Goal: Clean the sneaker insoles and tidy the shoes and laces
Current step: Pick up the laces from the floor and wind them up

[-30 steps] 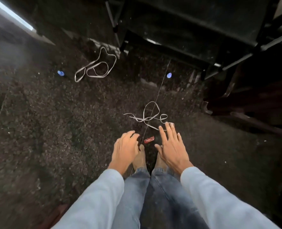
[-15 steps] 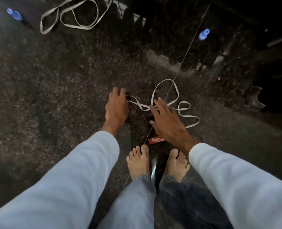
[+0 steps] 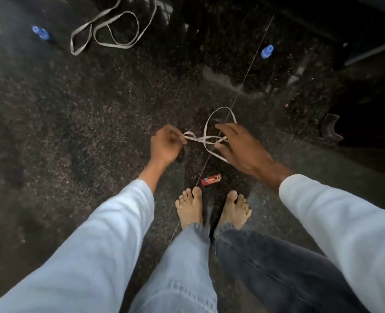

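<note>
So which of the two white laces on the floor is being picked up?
The near lace, just ahead of the bare feet: the left hand pinches one end, the right hand reaches over it. The far lace lies untouched.

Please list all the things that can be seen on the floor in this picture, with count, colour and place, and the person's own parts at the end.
near lace: 1, white, floor centre, between both hands
far lace: 1, white, looped, top left
bottle caps: 2, blue, top left and top right
wrapper: 1, red, before the toes
curved dark piece: 1, right edge, unclear
floor: dark speckled
left hand: pinching the lace end
right hand: fingers spread on the lace
bare feet: 2, bottom centre
</note>
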`<move>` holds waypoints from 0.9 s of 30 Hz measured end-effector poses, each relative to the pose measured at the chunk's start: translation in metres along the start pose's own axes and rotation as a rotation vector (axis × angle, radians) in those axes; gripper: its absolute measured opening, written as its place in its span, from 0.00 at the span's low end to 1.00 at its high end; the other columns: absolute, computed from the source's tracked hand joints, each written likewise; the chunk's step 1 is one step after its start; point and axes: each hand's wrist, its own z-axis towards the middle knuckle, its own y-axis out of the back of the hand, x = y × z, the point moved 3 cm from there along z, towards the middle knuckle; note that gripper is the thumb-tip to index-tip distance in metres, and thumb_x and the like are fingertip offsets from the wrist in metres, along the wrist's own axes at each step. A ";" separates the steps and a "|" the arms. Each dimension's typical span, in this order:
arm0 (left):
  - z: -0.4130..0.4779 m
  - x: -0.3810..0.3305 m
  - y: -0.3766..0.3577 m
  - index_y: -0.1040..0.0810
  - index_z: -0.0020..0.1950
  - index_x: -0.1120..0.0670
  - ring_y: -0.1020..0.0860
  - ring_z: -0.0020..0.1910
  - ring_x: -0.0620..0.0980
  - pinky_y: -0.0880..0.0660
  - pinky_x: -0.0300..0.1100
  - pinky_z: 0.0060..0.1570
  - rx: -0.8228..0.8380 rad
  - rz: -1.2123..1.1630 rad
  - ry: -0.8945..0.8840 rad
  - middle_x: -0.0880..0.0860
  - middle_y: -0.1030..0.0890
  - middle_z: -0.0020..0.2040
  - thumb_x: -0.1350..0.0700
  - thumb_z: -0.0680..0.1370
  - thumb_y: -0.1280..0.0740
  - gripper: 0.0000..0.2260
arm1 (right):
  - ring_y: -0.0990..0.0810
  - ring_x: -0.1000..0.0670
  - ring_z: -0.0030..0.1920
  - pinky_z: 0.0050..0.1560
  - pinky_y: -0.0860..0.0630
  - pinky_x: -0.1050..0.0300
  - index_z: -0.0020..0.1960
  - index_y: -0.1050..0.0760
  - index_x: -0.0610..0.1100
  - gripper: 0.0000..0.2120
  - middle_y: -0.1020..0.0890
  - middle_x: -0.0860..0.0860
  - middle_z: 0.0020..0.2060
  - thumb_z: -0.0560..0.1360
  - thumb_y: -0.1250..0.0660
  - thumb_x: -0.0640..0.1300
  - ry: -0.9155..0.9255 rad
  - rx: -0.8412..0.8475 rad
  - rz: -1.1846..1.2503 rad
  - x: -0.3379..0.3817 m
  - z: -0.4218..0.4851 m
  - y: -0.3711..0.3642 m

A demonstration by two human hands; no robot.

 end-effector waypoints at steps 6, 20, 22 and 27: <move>-0.155 -0.091 0.036 0.20 0.49 0.55 0.15 0.37 0.43 0.19 0.35 0.41 0.376 -0.440 0.122 0.50 0.13 0.39 0.65 0.81 0.33 0.06 | 0.33 0.47 0.70 0.72 0.44 0.65 0.75 0.36 0.41 0.35 0.30 0.43 0.71 0.73 0.28 0.51 0.091 -0.007 0.179 0.073 -0.076 0.080; -0.444 -0.324 0.212 0.20 0.51 0.60 0.18 0.37 0.48 0.18 0.39 0.46 0.790 -0.449 -0.114 0.57 0.15 0.39 0.67 0.80 0.34 0.05 | 0.33 0.51 0.70 0.70 0.34 0.59 0.69 0.28 0.48 0.23 0.29 0.50 0.66 0.76 0.28 0.46 0.276 -0.099 0.341 0.253 -0.283 0.378; -0.475 -0.348 0.231 0.20 0.50 0.61 0.18 0.36 0.48 0.18 0.38 0.44 0.794 -0.464 -0.172 0.57 0.15 0.38 0.68 0.80 0.35 0.06 | 0.27 0.51 0.67 0.68 0.29 0.51 0.63 0.23 0.43 0.15 0.22 0.49 0.61 0.77 0.30 0.43 0.283 -0.109 0.440 0.279 -0.310 0.410; -0.530 -0.383 0.273 0.22 0.49 0.63 0.17 0.34 0.47 0.18 0.36 0.40 0.774 -0.504 -0.296 0.55 0.15 0.36 0.71 0.80 0.38 0.06 | 0.17 0.46 0.48 0.54 0.20 0.47 0.55 0.21 0.38 0.07 0.16 0.45 0.44 0.80 0.36 0.39 0.166 -0.127 0.770 0.322 -0.366 0.470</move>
